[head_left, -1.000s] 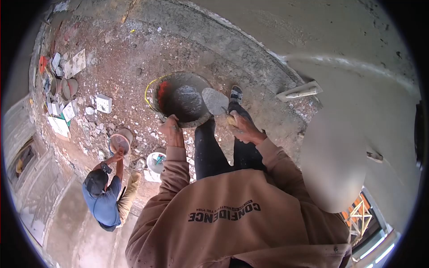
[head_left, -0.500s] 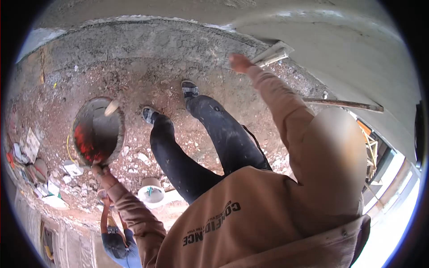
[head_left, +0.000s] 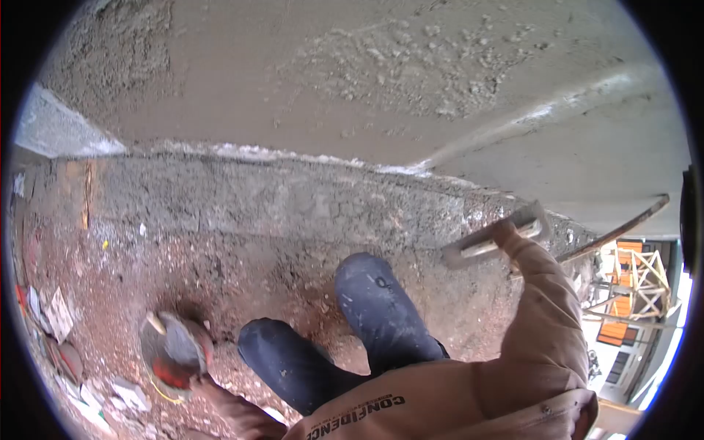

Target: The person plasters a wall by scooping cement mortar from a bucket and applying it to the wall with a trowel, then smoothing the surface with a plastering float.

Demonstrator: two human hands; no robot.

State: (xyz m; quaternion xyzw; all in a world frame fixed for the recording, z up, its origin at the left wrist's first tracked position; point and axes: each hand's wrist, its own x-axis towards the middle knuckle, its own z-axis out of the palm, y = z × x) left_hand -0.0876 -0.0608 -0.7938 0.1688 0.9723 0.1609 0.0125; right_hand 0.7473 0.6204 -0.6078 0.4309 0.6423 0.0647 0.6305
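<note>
At the lower left, my left hand (head_left: 198, 383) grips the rim of a round bucket (head_left: 176, 350) with grey mortar and a red patch inside. A trowel's pale handle (head_left: 156, 323) sticks up at the bucket's far side. On the right, my right hand (head_left: 506, 233) is wrapped round the handle of a long flat float (head_left: 496, 236), held near the foot of the wall.
Grey plastered wall (head_left: 242, 95), partly rough, fills the top. A long wooden strip (head_left: 616, 233) leans at the right. Broken white pieces (head_left: 59, 315) and rubble lie at the left. Beyond an opening at the right stands a wooden frame (head_left: 645, 282).
My right hand let go of the trowel, reached right and took hold of the float. The bucket has moved left, still in my left hand. The view now shows more wall; the other person is out of view.
</note>
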